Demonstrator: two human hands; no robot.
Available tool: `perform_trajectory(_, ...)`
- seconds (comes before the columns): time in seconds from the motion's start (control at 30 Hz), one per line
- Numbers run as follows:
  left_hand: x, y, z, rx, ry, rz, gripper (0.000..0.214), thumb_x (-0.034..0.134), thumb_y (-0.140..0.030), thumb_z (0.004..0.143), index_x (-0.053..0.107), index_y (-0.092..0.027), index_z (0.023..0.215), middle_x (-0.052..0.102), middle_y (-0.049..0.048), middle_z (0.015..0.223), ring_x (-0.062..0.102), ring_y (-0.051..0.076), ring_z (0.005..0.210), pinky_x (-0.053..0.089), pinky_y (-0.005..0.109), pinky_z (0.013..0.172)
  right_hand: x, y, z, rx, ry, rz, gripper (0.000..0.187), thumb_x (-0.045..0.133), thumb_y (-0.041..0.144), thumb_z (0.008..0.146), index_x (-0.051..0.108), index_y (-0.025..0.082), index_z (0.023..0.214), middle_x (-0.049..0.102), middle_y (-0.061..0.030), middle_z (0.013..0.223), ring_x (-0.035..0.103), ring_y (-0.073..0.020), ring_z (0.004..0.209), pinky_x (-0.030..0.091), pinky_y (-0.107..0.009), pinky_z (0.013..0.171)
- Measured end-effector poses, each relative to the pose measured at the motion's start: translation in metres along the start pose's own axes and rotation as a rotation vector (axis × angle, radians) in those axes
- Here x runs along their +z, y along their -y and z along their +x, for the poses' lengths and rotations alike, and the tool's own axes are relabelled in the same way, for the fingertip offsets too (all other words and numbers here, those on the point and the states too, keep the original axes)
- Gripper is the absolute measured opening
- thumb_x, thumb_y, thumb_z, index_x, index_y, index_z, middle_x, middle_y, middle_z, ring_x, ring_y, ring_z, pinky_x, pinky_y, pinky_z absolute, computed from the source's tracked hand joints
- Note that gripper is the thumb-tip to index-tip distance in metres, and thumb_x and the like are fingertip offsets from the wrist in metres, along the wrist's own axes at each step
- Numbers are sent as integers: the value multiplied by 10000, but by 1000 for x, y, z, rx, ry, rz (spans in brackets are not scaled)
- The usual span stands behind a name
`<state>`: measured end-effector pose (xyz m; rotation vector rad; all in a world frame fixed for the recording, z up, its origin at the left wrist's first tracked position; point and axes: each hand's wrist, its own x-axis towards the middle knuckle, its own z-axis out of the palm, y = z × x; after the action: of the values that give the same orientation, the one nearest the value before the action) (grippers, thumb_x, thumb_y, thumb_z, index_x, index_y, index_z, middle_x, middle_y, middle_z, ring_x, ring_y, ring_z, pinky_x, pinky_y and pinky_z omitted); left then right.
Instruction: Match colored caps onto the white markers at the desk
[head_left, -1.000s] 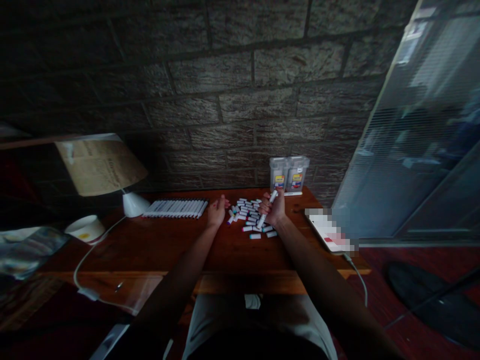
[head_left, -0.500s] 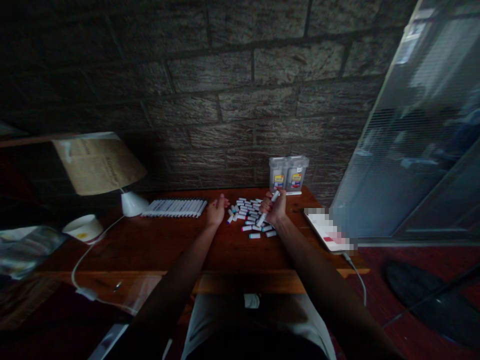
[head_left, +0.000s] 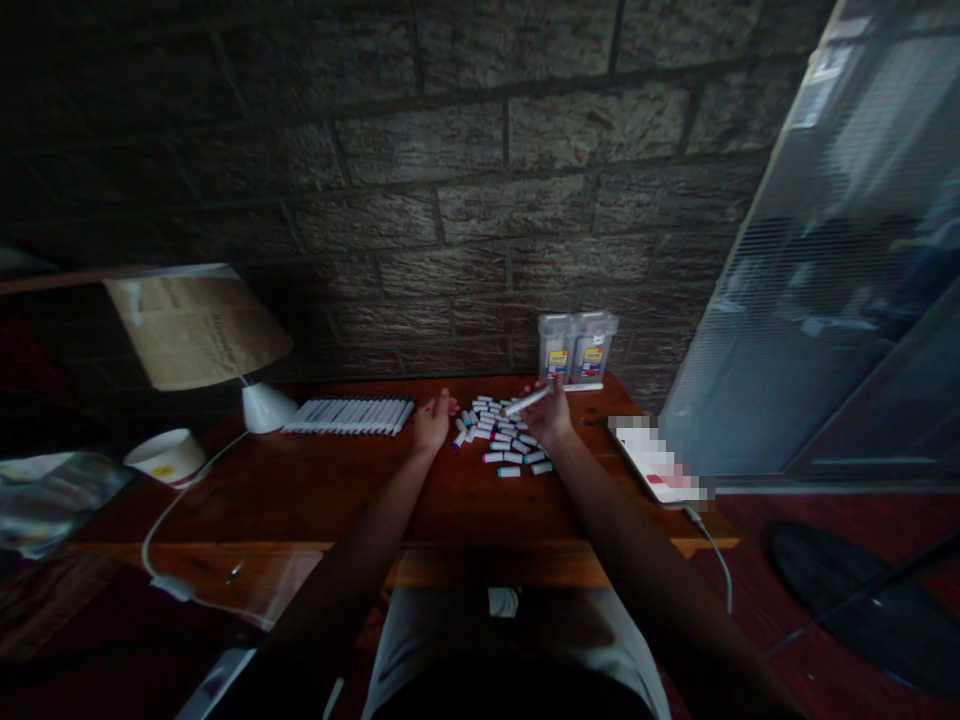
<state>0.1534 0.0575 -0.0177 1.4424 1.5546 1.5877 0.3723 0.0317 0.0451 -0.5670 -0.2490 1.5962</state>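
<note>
A white marker (head_left: 527,402) is held in my right hand (head_left: 552,415), with its tip end pointing left and slightly down above the pile. Under and beside it lies a loose pile of short white pieces with coloured ends (head_left: 508,457), which look like marker caps. My left hand (head_left: 433,422) stays on the table just left of the pile, thumb up and fingers loosely apart, with nothing visible in it. Farther left, a neat row of white markers with dark ends (head_left: 349,415) lies side by side. My right fingers are partly hidden behind the marker.
Two clear plastic cases (head_left: 576,350) stand against the brick wall. At the left are a lamp (head_left: 199,330) with a cord and a white bowl (head_left: 166,455). On the right, a white device (head_left: 651,460), partly blurred out, lies with a cable over the edge of the wooden table (head_left: 480,515).
My right hand has turned the marker from a steep tilt to a flatter one, its lower end swinging up and left. The fingers have loosened. My left hand has stayed in place.
</note>
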Motion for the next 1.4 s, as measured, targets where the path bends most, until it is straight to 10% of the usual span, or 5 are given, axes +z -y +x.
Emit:
perform_trajectory(0.23,-1,-5,-3,-2,2,-9,572,421,-673,875,683,-169,805,750,112,825,699,212,768,535,326,720,-8,5,8,-177,-200,-97,458,347,589,1001,499,220,777,431,94,469,403,-69,368,343,-156,368)
perform_trajectory(0.5,0,-4,-2,-6,4,-18,583,421,-695,855,680,-178,790,746,112,822,693,216,762,531,334,722,-14,14,19,-192,-440,-258,135,615,159,880,519,199,794,499,99,549,439,-37,410,354,-100,370)
perform_trajectory(1.4,0,-5,-3,-5,17,-17,552,425,-653,884,681,-171,803,750,114,835,700,213,765,538,331,729,-15,12,19,-247,-387,-260,102,540,155,862,514,225,792,604,65,685,630,-74,564,521,-146,494)
